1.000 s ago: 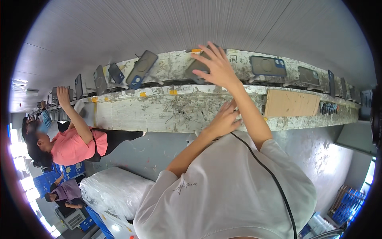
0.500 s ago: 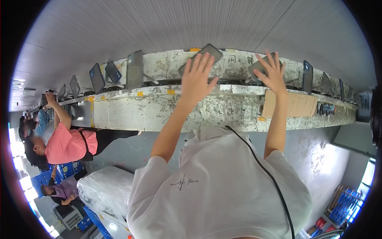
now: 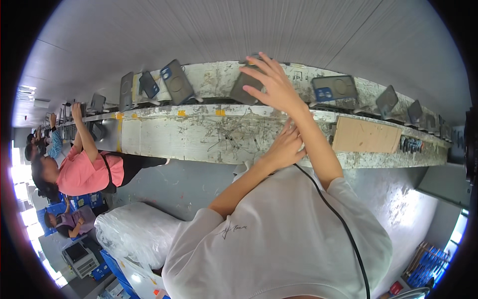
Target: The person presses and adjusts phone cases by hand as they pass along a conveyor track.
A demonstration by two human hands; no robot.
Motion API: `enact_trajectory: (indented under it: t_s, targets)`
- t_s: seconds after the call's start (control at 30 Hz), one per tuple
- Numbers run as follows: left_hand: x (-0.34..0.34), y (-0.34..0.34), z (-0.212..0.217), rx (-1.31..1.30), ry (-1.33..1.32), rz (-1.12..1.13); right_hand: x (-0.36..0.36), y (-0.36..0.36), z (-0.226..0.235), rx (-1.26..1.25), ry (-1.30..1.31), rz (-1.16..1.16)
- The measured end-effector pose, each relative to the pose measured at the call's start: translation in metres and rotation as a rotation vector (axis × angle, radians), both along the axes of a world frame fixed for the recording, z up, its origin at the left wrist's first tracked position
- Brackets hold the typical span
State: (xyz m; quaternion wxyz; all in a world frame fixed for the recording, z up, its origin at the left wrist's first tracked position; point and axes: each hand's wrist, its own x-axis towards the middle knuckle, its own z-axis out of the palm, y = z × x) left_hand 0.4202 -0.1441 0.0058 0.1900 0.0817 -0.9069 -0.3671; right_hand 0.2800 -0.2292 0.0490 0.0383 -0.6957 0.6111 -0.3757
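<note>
A grey phone case (image 3: 245, 88) stands tilted on the line along the far side of the bench. My right hand (image 3: 273, 82) reaches leftward over it, fingers spread and thumb against its face; I see no grip around it. My left hand (image 3: 285, 148) is low over the near edge of the bench, partly behind my right forearm. Its fingers point forward, extended, with nothing seen in them. Right of my hands, another phone case with a blue camera area (image 3: 334, 88) lies sideways on a holder. A similar case (image 3: 177, 83) leans to the left.
More phone cases stand on holders along the line, such as a grey one (image 3: 386, 100) at right. A cardboard sheet (image 3: 366, 134) lies on the worn bench (image 3: 169, 134). A co-worker in a pink top (image 3: 89, 172) is at left. A plastic-wrapped bundle (image 3: 134, 231) sits behind.
My right hand has swung left from the right-hand case to the middle one. My left hand has drawn back from the middle case to the near bench edge. Cases along the line have shifted.
</note>
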Motion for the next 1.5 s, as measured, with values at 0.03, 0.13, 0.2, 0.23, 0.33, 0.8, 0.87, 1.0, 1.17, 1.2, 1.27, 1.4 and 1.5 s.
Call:
enact_trajectory:
  t_s: [0.03,0.13,0.2,0.23,0.33,0.8,0.87,1.0,1.17,1.2,1.27,1.4,1.5]
  targets:
    - [0.013,-0.003,-0.007,0.001,-0.003,0.009,-0.004,-0.004,-0.011,-0.023,0.096,-0.052]
    - [0.047,-0.025,-0.011,0.176,0.145,0.132,-0.027,0.004,-0.036,-0.026,0.274,-0.113]
    - [0.059,-0.059,0.006,0.09,0.276,0.371,-0.05,0.026,-0.036,0.033,0.276,-0.219]
    - [0.062,-0.083,0.011,0.012,0.336,0.466,-0.061,0.038,-0.035,0.039,0.278,-0.221]
    - [0.059,-0.155,0.03,-0.258,0.315,0.582,-0.092,0.074,-0.037,0.054,0.297,-0.308]
    - [-0.068,-0.093,-0.004,-0.147,0.18,0.226,-0.08,0.092,0.056,-0.057,-0.218,-0.134]
    - [-0.057,-0.063,-0.015,-0.028,0.136,0.161,-0.043,0.059,0.055,0.001,-0.223,-0.005]
    - [-0.009,-0.013,-0.03,0.175,0.11,0.078,-0.005,0.0,0.015,0.015,0.191,0.033]
    - [0.059,-0.06,0.011,0.287,0.246,0.363,-0.045,0.013,-0.027,0.106,0.407,-0.11]
    - [0.07,-0.086,0.016,0.178,0.346,0.497,-0.057,0.023,-0.028,0.153,0.429,-0.15]
    - [0.072,-0.134,0.027,-0.148,0.394,0.786,-0.081,0.046,-0.025,0.199,0.403,-0.173]
    - [0.045,-0.177,0.026,-0.397,0.079,0.829,-0.122,0.089,-0.026,0.299,0.36,-0.257]
    - [0.019,-0.169,0.007,-0.408,-0.046,0.677,-0.146,0.122,-0.018,0.292,0.292,-0.333]
